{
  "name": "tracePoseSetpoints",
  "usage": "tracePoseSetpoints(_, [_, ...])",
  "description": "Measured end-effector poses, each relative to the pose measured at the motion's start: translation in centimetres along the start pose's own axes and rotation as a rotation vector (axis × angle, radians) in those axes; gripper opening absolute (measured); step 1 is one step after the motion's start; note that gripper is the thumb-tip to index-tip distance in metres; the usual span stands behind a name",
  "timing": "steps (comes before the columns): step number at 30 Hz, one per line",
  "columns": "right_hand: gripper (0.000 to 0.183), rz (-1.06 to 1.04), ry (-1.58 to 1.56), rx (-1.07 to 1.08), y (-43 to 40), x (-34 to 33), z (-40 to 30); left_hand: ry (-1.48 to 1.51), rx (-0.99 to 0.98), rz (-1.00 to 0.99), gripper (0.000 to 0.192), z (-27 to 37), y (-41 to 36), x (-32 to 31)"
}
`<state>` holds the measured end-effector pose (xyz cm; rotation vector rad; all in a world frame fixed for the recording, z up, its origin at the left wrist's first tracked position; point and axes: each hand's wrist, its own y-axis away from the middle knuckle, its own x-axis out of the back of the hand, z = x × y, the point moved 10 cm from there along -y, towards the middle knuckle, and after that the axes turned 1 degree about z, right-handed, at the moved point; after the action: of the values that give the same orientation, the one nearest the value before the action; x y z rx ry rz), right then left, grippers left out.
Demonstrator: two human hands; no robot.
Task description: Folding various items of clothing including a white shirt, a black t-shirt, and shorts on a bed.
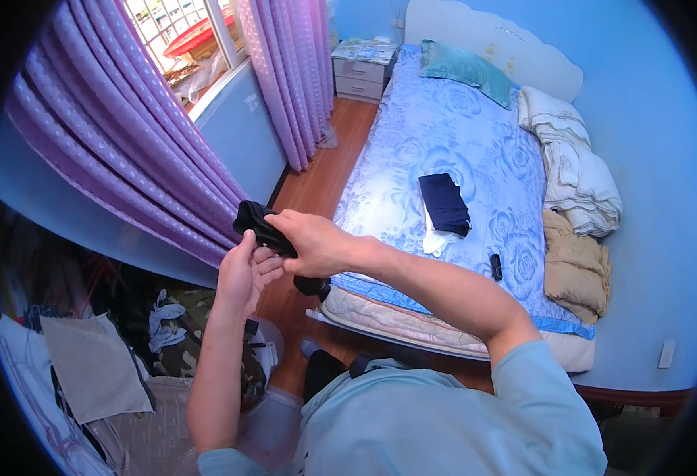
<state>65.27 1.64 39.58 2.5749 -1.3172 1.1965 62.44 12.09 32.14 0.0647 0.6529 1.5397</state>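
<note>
My right hand [316, 241] grips a black, slightly shiny item [256, 220], perhaps folded cloth or leather; its exact kind is not clear. Just below it is my left hand [244, 273], palm turned up and fingers spread, with the thumb tip at the item's lower edge. Whether the left hand touches it is hard to tell. On the bed's blue floral sheet [384, 196] lies a folded dark navy garment [445, 205], partly over a white cloth [438, 243]. A small black object [496, 268] lies to the right of these.
A teal pillow [464, 71] is at the bed's head. Folded white quilts [580, 172] and a tan blanket [575, 268] line the wall side. Purple curtains [128, 137] hang at the left. A nightstand [358, 77] stands behind; piled fabrics [95, 363] lie at lower left.
</note>
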Motion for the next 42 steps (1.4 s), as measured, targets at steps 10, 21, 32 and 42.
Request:
tracePoseSetpoints(10, [0.023, -0.257, -0.091, 0.083, 6.1, 4.5, -4.2, -1.583, -1.271, 0.020, 0.091, 5.0, 11.7, -11.0])
tracePoseSetpoints(21, [0.032, -0.354, 0.186, -0.313, 14.0, 8.4, 4.7, -1.269, -0.620, -0.478, 0.027, -0.5, 2.2, -18.2])
tracePoseSetpoints(32, [0.022, 0.053, 0.602, -0.303, 8.8, 23.7, 5.3, -1.286, -1.240, -0.319, 0.021, 11.4, 0.6, -28.7])
tracePoseSetpoints(42, [0.017, 0.206, 0.683, 0.009, 17.3, 15.7, 2.0, -1.356, -1.429, -0.428, 0.042, 1.3, 4.2, -23.3])
